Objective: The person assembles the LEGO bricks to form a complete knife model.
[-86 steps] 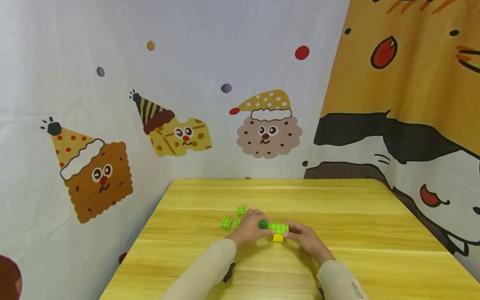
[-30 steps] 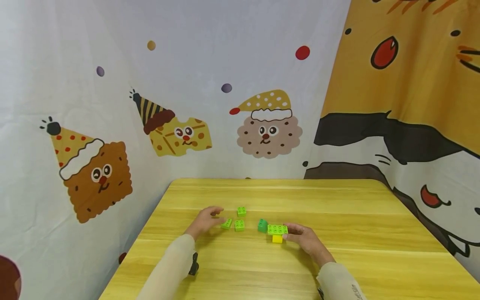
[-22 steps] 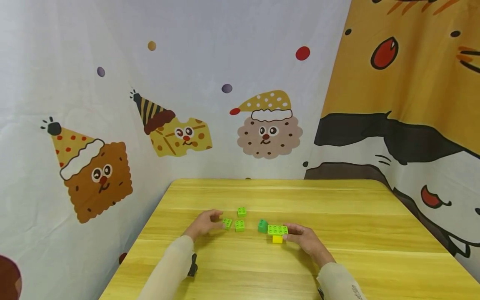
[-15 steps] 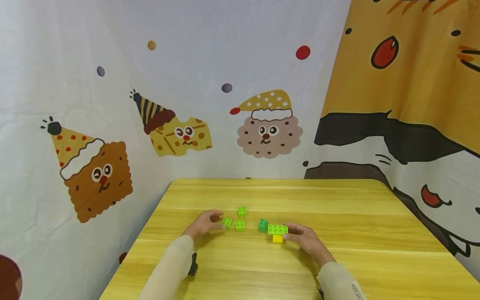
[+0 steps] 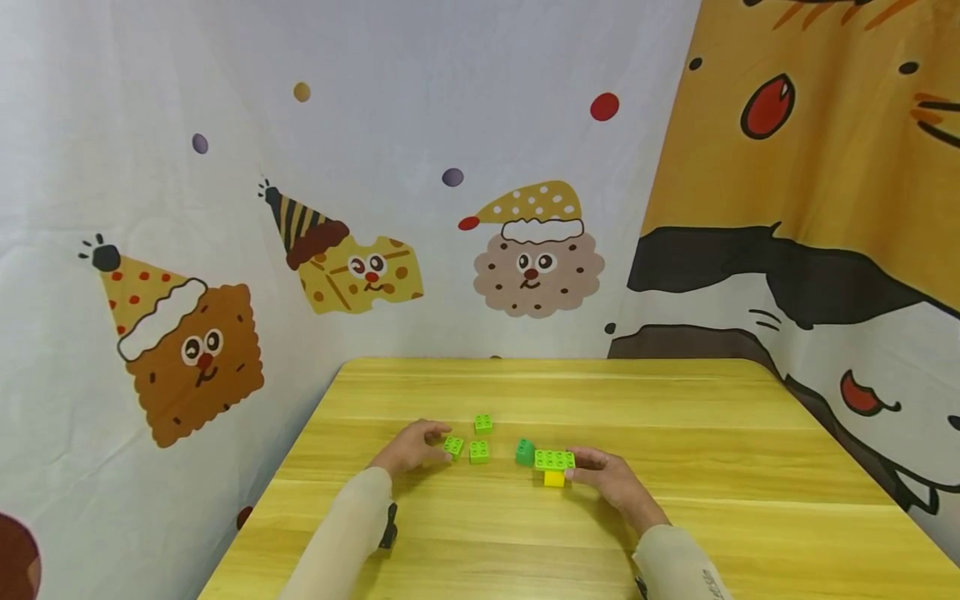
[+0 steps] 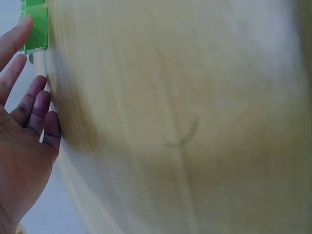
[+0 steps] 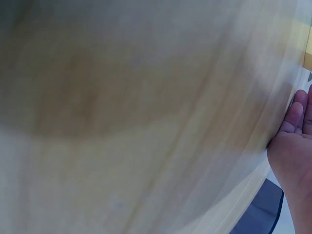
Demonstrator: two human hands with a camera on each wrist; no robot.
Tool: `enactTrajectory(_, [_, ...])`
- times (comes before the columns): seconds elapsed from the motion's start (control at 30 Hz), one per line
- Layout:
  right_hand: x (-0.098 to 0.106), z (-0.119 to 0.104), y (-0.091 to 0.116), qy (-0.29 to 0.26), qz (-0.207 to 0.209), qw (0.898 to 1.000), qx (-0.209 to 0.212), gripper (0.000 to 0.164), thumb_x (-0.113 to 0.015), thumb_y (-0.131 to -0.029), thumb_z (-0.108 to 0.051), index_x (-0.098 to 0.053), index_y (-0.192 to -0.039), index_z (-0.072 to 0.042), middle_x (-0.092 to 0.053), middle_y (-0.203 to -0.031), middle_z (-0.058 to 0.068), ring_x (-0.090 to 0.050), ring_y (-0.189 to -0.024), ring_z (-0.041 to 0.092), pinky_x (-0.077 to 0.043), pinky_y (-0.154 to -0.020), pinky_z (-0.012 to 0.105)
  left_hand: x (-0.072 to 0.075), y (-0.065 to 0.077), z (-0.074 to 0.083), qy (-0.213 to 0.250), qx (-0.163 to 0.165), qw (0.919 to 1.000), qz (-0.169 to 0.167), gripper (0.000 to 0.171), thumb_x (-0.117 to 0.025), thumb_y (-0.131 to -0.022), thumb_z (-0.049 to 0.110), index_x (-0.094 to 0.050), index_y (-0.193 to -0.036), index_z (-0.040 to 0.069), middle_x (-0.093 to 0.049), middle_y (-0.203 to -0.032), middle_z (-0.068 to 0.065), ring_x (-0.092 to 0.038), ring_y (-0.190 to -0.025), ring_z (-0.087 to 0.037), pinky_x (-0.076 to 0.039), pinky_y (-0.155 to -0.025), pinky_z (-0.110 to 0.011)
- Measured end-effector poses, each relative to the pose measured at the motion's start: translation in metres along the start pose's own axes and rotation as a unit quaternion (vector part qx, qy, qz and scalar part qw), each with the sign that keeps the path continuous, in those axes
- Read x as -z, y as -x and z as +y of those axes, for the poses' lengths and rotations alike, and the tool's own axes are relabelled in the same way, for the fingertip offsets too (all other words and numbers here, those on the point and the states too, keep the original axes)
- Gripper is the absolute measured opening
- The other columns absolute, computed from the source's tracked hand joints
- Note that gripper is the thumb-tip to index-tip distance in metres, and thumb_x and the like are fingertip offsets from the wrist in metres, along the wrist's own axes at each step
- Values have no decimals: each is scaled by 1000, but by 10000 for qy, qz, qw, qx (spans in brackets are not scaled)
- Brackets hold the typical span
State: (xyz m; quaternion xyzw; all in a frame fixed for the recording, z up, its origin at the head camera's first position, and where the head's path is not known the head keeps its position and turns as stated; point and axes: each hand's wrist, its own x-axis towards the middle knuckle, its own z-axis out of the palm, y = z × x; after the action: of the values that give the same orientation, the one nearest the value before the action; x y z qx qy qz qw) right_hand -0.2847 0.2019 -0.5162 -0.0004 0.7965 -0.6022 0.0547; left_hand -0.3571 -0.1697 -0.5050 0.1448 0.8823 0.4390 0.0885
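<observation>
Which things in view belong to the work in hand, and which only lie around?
Seem part of the work:
long light-green brick, at the right hand
yellow brick beneath it
small light-green brick by the left hand
likely also: dark green brick, middle small brick, far small brick

Only around:
printed cloth
black wrist device

A wood-grained desk (image 5: pixel 480 533) is extending beneath the left grip (image 5: pixel 412 446) and the right grip (image 5: pixel 611 481). Beyond both, a white curtain (image 5: pixel 420 83) is hanging; its printed brown biscuit (image 5: pixel 198 367) and cheese wedge (image 5: pixel 362 279) are appearing leftward of the left grip, its round cookie (image 5: pixel 538 279) between them. An orange print (image 5: pixel 840 167) is showing rightward of the right grip.
</observation>
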Motion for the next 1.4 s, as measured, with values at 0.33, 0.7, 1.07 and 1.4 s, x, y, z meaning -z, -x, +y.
enactTrajectory(0.33, [0,0,0,-29,-2,10000,21,52,-79,-86,-21,-62,-132,-2,-65,-123,9,-60,-110,24,-44,-99,50,-1,0,2,3,-67,10000,-67,52,-80,-84,12,-61,-133,3,-51,-135,-16,-48,-127,-41,-41,-102,-54])
enactTrajectory(0.7, [1,1,-1,61,-58,10000,40,54,-79,-87,-22,-61,-133,-1,-65,-124,11,-60,-111,25,-45,-98,48,-5,-5,-5,-138,-111,9998,-68,47,-81,-84,14,-65,-128,4,-51,-129,-14,-45,-129,-45,-40,-104,-53])
enactTrajectory(1.07, [0,1,-1,10,-31,10000,9,52,-78,-87,-21,-62,-132,-2,-65,-123,10,-61,-109,24,-45,-98,48,-4,-4,-3,-212,-79,9997,-5,37,-81,-84,15,-70,-119,11,-53,-123,-10,-47,-128,-43,-40,-104,-53])
enactTrajectory(1.4, [0,0,0,32,-3,10000,2,53,-79,-87,-21,-61,-133,-2,-65,-124,11,-60,-111,25,-44,-99,49,-2,-2,-3,-265,59,9996,124,34,-82,-84,19,-71,-115,13,-56,-123,-8,-53,-121,-36,-44,-100,-52])
